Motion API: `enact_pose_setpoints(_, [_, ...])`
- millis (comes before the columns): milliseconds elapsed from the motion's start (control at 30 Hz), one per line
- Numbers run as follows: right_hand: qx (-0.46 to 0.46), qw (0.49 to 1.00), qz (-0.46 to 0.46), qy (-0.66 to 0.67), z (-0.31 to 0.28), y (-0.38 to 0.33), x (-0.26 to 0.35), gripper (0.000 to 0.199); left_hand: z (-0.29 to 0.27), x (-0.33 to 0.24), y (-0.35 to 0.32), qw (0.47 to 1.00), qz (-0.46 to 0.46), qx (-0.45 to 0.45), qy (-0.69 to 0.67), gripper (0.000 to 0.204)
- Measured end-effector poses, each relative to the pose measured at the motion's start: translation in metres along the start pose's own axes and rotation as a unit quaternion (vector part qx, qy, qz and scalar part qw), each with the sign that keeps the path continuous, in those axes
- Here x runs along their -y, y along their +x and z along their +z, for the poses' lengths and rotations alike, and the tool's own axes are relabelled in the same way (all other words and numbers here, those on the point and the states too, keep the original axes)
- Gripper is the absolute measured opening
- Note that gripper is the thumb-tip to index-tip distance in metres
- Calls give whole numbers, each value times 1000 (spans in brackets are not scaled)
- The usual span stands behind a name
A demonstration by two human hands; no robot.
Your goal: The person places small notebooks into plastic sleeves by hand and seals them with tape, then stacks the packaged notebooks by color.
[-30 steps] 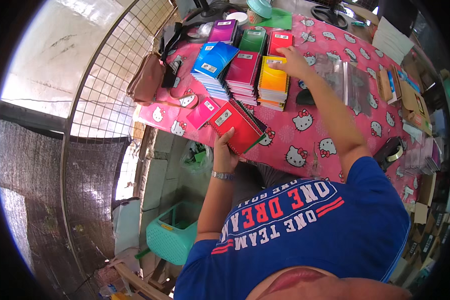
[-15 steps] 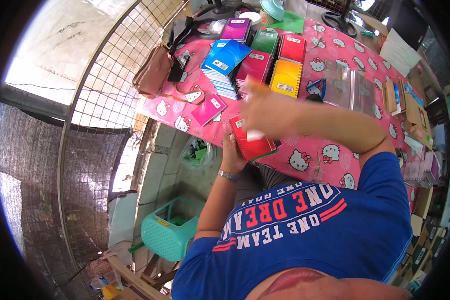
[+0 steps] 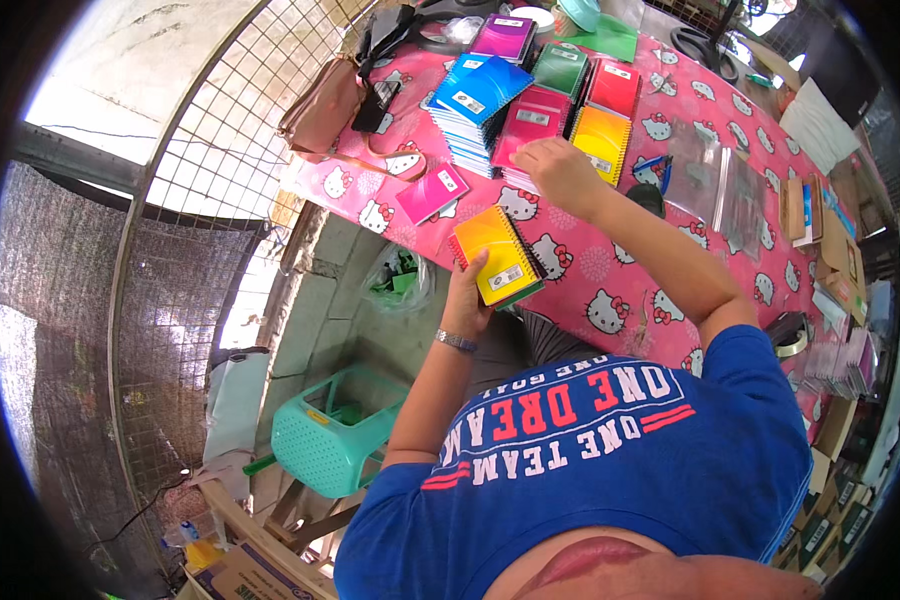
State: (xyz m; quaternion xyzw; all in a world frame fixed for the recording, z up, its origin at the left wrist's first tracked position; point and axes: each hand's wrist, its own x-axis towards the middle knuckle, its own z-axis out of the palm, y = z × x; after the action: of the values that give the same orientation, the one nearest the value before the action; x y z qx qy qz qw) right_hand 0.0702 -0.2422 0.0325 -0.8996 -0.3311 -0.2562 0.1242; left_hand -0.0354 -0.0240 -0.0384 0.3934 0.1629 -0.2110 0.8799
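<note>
My left hand point(image 3: 468, 292) is closed around a few small spiral notebooks, its thumb on the cover. A yellow notebook point(image 3: 495, 258) tops this handful, with red coils and a green cover edge showing beneath. Out over the table, my right hand point(image 3: 562, 175) has its fingers curled onto the near edge of the dark pink notebook point(image 3: 536, 120), which tops a stack. Its fingertips are partly hidden. Beside that stack are blue notebooks point(image 3: 480, 92) on the left and yellow notebooks point(image 3: 600, 140) on the right. Behind stand purple point(image 3: 503, 38), green point(image 3: 560, 70) and red point(image 3: 613, 86) ones.
A single pink notebook point(image 3: 432, 193) lies near the left edge of the pink patterned tablecloth point(image 3: 610, 310). Around it are a brown bag point(image 3: 320, 105) and a phone point(image 3: 376, 106). Clear plastic sleeves point(image 3: 715, 190) lie on the right. A green stool point(image 3: 335, 440) stands below left.
The handful in my left hand now shows a yellow notebook on top instead of a red one. My right hand has moved from above it to the dark pink stack.
</note>
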Motion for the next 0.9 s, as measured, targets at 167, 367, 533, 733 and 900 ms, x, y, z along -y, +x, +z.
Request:
enact_pose_setpoints(167, [-109, 967, 53, 225, -44, 8, 34, 30, -17, -3, 11, 998, -6, 44, -34, 42])
enact_pose_setpoints(367, [-107, 971, -104, 185, -52, 6, 76, 20, -3, -22, -3, 984, -8, 102, -147, 75])
enact_pose_setpoints(533, [90, 931, -116, 335, -4, 0, 79, 23, -22, -32, -10, 988, 50, 79, -122, 64])
enact_pose_setpoints(733, [-214, 962, 14, 172, 31, 81, 35, 21, -54, -29, -17, 993, 66, -25, -95, 40])
enact_pose_setpoints(900, [5, 978, 38, 204, 92, 96, 58, 34, -82, -29, -13, 991, 60, -62, -98, 41])
